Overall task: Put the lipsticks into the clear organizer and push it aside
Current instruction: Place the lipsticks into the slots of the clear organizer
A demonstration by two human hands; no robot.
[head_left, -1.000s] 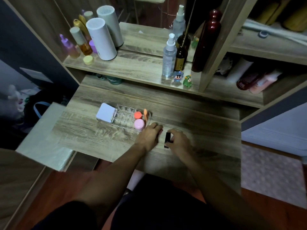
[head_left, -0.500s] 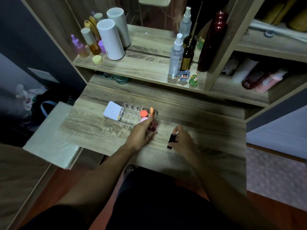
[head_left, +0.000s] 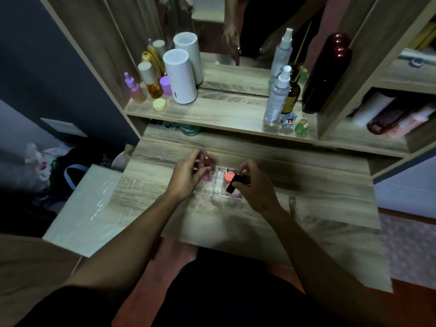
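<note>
The clear organizer sits on the wooden desk between my two hands. An orange-capped item stands in it. My left hand holds a dark red lipstick above the organizer's left end, with a pink item just below it. My right hand grips a black lipstick, tilted over the organizer's right side. The organizer's far left part is hidden by my left hand.
A small clear piece lies on the desk right of my right hand. The shelf behind holds a white cylinder, several bottles, a spray bottle, a dark red bottle and two figurines. A white-topped surface adjoins the desk's left edge.
Both hands lifted from the desk to over the organizer, each carrying its lipstick. The white box on the organizer's left end is now out of sight behind my left hand.
</note>
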